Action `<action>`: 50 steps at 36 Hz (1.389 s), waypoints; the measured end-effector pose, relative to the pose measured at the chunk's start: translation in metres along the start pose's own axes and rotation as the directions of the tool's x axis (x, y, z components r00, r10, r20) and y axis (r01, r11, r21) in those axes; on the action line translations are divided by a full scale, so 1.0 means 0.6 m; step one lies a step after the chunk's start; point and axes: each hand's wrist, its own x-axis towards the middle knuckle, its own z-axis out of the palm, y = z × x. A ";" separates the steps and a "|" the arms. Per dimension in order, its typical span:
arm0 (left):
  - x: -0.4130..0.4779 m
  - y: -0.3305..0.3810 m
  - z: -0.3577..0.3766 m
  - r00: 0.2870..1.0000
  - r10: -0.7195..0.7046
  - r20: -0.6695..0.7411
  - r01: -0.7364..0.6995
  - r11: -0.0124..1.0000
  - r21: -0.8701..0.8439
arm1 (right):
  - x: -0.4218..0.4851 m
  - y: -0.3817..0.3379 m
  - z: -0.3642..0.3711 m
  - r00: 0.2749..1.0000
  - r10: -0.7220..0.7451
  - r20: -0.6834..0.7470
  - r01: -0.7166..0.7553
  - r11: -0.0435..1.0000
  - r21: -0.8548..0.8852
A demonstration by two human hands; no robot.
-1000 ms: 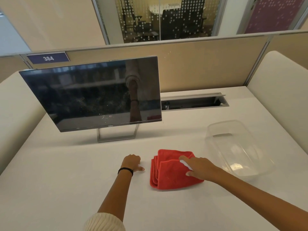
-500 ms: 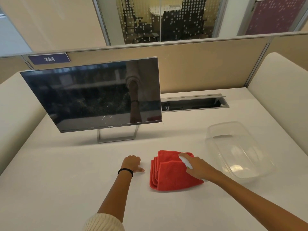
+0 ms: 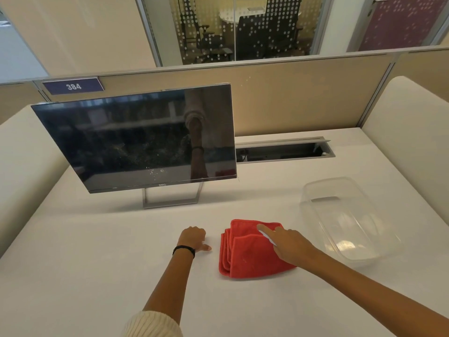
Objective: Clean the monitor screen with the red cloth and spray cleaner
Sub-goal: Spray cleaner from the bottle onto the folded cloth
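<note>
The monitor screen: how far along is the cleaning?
Barely begun. Done: little that shows; the monitor screen carries specks near its lower middle. In hand: the right hand, holding a small white object, perhaps the spray cleaner, rests on the folded red cloth on the desk; the left hand rests curled beside it. Left: wiping the screen.

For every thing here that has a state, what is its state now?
monitor: off, dark, speckled low on the screen.
red cloth: folded, flat on desk.
clear tub: upright, lidless, empty.
desk hatch: open.
left hand: curled, empty, on desk.
right hand: on the cloth, holding a slim white thing.
</note>
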 end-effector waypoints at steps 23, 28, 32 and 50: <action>0.002 0.000 -0.003 1.000 -0.011 -0.006 0.010 0.999 -0.041 | -0.038 0.053 0.019 0.996 0.086 -0.016 -0.077 0.949 0.305; 0.001 0.002 -0.006 0.999 -0.038 -0.014 0.037 0.996 -0.076 | -0.053 0.054 0.034 0.982 0.190 0.014 -0.172 0.853 0.492; -0.001 -0.003 -0.013 0.994 -0.098 -0.049 0.088 0.982 -0.167 | -0.060 0.044 0.039 0.958 0.275 0.083 -0.263 0.728 0.633; -0.033 0.091 -0.031 0.935 -0.234 -0.265 -0.177 0.338 -0.924 | -0.103 0.038 0.069 0.945 0.233 0.229 -0.270 0.159 0.950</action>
